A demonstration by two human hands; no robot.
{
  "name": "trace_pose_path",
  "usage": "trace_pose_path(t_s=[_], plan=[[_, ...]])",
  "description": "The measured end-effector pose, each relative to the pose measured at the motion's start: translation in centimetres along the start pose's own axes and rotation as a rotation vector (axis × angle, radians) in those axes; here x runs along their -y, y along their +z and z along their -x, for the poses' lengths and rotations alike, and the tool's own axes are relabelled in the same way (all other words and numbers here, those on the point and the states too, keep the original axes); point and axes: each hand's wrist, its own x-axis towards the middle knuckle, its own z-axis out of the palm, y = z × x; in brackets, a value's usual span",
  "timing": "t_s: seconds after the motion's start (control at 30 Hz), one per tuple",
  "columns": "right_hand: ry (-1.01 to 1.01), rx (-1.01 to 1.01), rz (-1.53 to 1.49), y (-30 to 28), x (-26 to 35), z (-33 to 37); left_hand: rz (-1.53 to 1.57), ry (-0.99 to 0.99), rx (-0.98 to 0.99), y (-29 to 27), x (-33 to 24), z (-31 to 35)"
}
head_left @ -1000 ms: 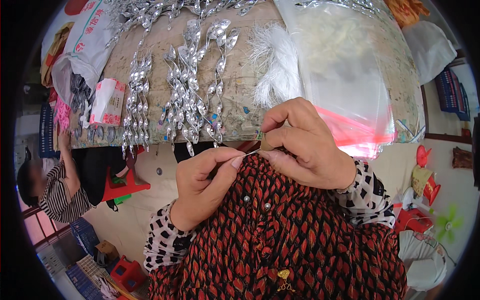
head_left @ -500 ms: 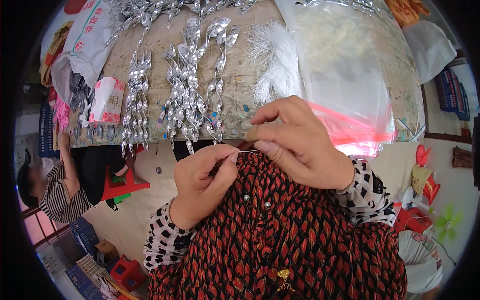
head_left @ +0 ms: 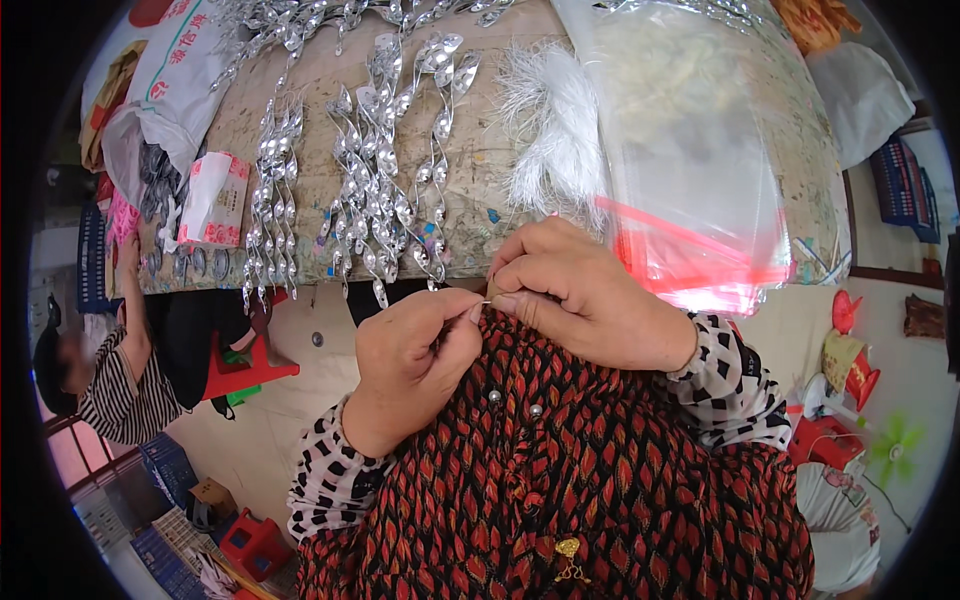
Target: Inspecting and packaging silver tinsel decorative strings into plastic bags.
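Note:
Close together before my chest, both hands pinch a thin white thread (head_left: 487, 302). My left hand (head_left: 412, 362) is closed, thumb against forefinger, on one end of the short visible stretch. On the other side, my right hand (head_left: 600, 300) is closed on it too, with a small tan piece on a finger, partly hidden. Beyond the hands, a bundle of white threads (head_left: 562, 130) lies on the cloth-covered table (head_left: 470, 240). Twisted silver foil strips (head_left: 375, 170) hang over the table's near edge to its left.
Clear plastic bags with red edges (head_left: 690, 170) lie on the right of the table. A pink and white tissue box (head_left: 213, 198) stands at the left. Beyond it sits another person (head_left: 125, 385) in a striped top, by a red stool (head_left: 250, 365). A green fan (head_left: 895, 447) is at right.
My right hand has come down and left, its fingers closing in toward my left fingertips. The visible stretch of thread between them is shorter. My left hand has shifted only slightly.

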Motion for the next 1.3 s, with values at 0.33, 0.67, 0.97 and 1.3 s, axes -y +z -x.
trace_pose_path(t_s=[0.33, 0.67, 0.97, 1.3], plan=[[0.428, 0.168, -1.386, -1.0, 1.1, 0.6, 0.959, -0.519, 0.202, -1.8, 2.1, 0.1], [-0.247, -0.185, 0.264, 1.5, 0.8, -1.4, 0.831, -0.629, -0.073, -0.5, 1.0, 0.8], [-0.34, -0.038, 0.401, 1.3, 0.9, -1.4, 0.797, -0.631, -0.057, -1.0, 0.7, 0.5], [-0.304, -0.042, 0.348, 2.2, 1.0, -0.8, 0.647, -0.742, -0.058, -1.4, 0.0, 0.2]])
